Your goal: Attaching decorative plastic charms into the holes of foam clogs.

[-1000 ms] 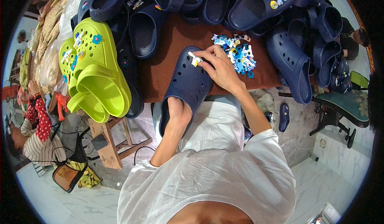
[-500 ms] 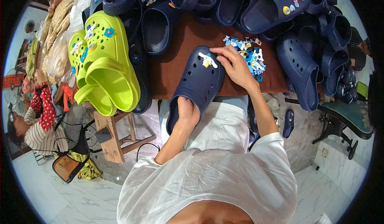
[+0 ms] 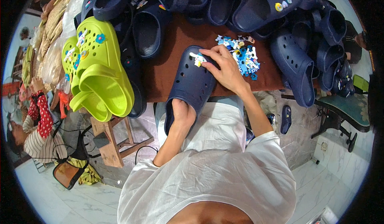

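Note:
A navy clog (image 3: 192, 80) with vent holes is held at the table's near edge, toe pointing away from me. My left hand (image 3: 184, 114) reaches into its foot opening, and the fingers are hidden inside. On the toe sits a white, long-eared character charm (image 3: 198, 59). My right hand (image 3: 227, 70) has its thumb and forefinger at the charm's right side, closed against it. Just beyond that hand lies a loose pile of blue, white and yellow charms (image 3: 247, 60) on the brown tabletop (image 3: 178, 34).
Lime-green clogs (image 3: 105, 52) with charms stand stacked at the left. More navy clogs (image 3: 150, 34) ring the far side, and another navy clog (image 3: 294, 68) leans at the right. A wooden stool (image 3: 110, 150) is below left. Someone in a striped top (image 3: 42, 144) sits at far left.
My right thumb has come in beside the charm, and the fingers now pinch at it. The whole view has shifted slightly; my left hand stays inside the clog.

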The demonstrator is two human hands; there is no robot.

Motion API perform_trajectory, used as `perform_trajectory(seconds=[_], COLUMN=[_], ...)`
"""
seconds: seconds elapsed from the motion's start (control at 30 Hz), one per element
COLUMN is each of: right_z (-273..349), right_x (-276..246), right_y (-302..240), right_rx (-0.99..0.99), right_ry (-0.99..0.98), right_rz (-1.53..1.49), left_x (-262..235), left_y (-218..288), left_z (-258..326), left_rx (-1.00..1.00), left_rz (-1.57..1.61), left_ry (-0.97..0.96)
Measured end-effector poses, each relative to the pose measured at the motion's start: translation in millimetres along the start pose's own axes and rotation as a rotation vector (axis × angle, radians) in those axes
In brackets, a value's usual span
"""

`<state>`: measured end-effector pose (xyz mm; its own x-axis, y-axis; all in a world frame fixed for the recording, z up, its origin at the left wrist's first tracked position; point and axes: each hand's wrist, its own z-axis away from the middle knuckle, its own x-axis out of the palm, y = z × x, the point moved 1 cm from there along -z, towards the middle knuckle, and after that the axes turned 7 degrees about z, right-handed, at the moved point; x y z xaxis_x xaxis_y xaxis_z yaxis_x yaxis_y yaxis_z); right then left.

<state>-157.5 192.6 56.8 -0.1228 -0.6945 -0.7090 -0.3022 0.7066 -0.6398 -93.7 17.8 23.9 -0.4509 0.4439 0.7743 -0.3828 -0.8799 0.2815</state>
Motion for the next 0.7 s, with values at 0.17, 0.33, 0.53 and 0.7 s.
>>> perform_trajectory(seconds=[0.17, 0.33, 0.53, 0.7], right_z=[14, 33, 47, 45], right_x=[-8, -40, -40, -32], right_y=[19, 45, 52, 42], right_rx=[0.067, 0.313, 0.411, 0.362], right_ry=[0.232, 0.367, 0.210, 0.144], right_rz=[0.004, 0.048, 0.149, 0.407], left_x=[8, 7, 8, 6], left_y=[0, 0, -1, -4], left_z=[4, 3, 3, 1], left_rx=[0.040, 0.028, 0.029, 0.034], left_rz=[-0.038, -0.010, 0.029, 0.041], left_ry=[0.067, 0.068, 0.024, -0.027])
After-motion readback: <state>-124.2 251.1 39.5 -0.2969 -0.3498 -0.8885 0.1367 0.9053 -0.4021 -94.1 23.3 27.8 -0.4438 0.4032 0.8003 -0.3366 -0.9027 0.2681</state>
